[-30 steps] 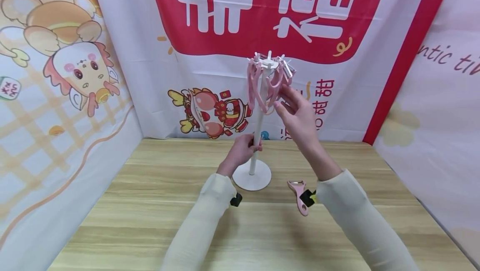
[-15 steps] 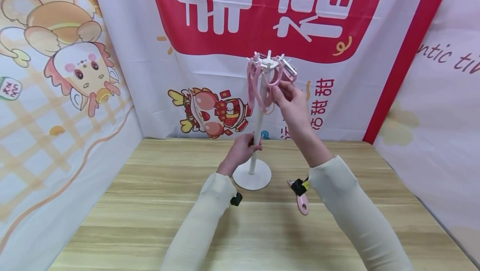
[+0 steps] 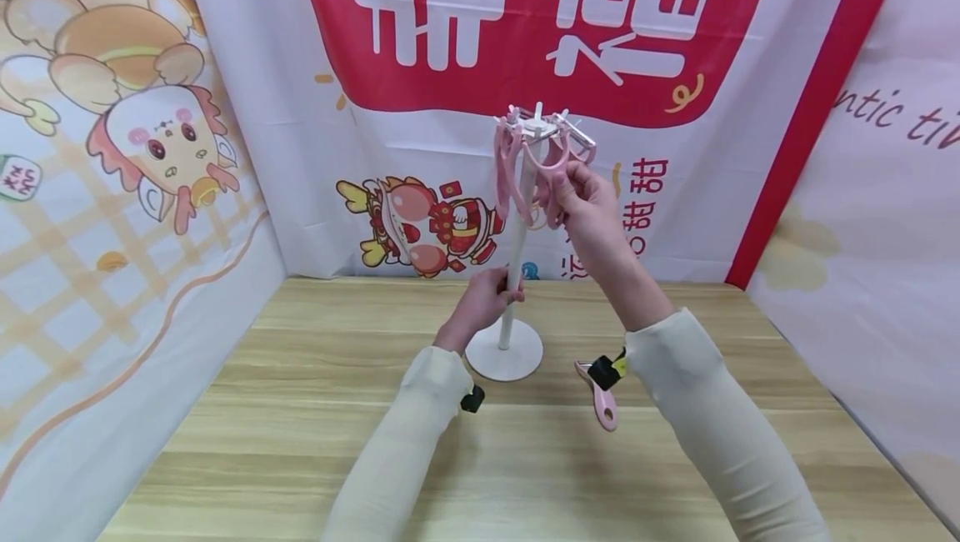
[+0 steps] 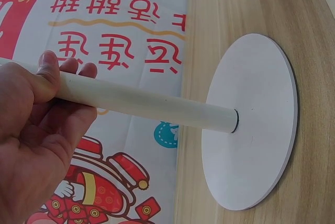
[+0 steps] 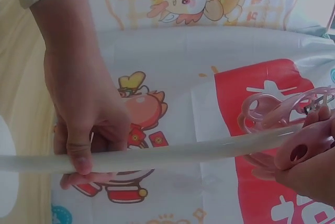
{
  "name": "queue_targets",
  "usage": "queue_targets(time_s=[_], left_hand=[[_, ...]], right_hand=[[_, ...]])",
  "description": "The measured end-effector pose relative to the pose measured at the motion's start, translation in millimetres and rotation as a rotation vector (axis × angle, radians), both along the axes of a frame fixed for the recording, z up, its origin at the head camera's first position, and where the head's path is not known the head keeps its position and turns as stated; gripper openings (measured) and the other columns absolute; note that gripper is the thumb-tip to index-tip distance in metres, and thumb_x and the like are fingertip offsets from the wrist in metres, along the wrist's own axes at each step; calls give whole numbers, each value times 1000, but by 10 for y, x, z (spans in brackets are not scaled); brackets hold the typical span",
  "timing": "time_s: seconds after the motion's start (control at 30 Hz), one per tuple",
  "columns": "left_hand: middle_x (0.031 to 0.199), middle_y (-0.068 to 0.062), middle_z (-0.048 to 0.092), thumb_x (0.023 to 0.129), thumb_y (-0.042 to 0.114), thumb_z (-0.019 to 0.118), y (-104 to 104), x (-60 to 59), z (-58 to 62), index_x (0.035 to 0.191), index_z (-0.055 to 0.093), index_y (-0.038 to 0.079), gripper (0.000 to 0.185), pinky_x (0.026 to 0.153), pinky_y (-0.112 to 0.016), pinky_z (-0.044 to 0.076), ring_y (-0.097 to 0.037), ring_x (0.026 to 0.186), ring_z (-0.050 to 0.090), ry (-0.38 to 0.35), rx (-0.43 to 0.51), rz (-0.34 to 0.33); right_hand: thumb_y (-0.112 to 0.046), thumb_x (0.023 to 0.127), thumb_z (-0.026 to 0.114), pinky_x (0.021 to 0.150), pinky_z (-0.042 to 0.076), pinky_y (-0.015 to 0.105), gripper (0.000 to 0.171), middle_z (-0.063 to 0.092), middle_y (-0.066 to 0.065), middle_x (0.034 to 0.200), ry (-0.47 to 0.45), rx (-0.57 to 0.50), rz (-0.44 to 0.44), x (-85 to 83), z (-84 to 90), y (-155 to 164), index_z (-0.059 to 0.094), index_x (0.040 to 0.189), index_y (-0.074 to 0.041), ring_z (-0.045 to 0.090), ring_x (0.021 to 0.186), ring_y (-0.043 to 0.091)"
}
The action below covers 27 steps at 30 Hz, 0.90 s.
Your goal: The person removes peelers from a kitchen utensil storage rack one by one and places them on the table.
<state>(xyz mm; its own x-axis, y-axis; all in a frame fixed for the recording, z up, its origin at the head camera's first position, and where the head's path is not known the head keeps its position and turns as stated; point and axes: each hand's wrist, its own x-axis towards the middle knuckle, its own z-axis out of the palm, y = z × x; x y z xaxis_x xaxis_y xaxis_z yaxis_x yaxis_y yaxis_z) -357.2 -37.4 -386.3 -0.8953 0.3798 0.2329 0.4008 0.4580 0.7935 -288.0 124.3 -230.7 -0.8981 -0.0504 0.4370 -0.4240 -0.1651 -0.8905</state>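
In the head view, a slender white upright stand (image 3: 517, 254) with a flat round base (image 3: 523, 363) stands on the light wood-grain bench (image 3: 315, 425). The left hand (image 3: 480, 302) has its fingers curled round the lower pole. Several glossy pink utensils (image 3: 506, 171) hang from the hooked top; there the right hand (image 3: 596, 213) pinches a pink handle (image 3: 555, 210). A pink peeler (image 3: 604, 410) with a metal blade lies on the bench, right of the base. A red-and-white printed cloth (image 3: 375, 87) hangs behind.

In the left wrist view, the left thumb lies along the pole, which meets the base at a dark ring.

In the right wrist view, the right hand, partly cut off, holds the handle, which has an oval hole, beside pink loops. Whether its tool rests on a hook cannot be told.
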Motion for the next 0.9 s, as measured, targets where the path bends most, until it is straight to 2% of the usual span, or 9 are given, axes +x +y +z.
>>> queue_targets(time_s=[0.37, 0.5, 0.67, 0.9], left_hand=[[98, -6, 69, 97, 11, 64, -1, 7, 3, 102, 66, 11, 5, 102, -51, 53, -23, 99, 67, -15, 5, 2], [99, -6, 69, 97, 11, 64, 3, 18, 14, 102, 66, 11, 5, 103, -52, 53, -23, 98, 66, -23, -1, 3], [99, -5, 69, 97, 12, 65, 5, 22, 10, 101, 66, 12, 5, 103, -51, 53, -22, 99, 66, -37, 0, 5], [98, -4, 69, 97, 11, 64, 11, 2, -15, 100, 66, 12, 4, 103, -51, 52, -22, 100, 66, -33, 12, 6]], right_hand=[[-34, 95, 60, 66, 52, 16, 37, 56, 5, 93, 16, -30, 23, 81, 75, 38, 59, 123, -10, 51, 71, 13], [-31, 95, 60, 66, 53, 16, 38, 56, 6, 92, 33, -59, 37, 121, 109, 44, 58, 123, -6, 52, 71, 13], [-31, 95, 61, 66, 53, 16, 36, 56, 5, 94, 31, -69, 47, 163, 127, 48, 59, 122, -7, 52, 73, 12], [-29, 95, 61, 66, 52, 16, 29, 55, 5, 92, 38, -109, 116, 207, 117, 65, 59, 116, -9, 49, 71, 12]])
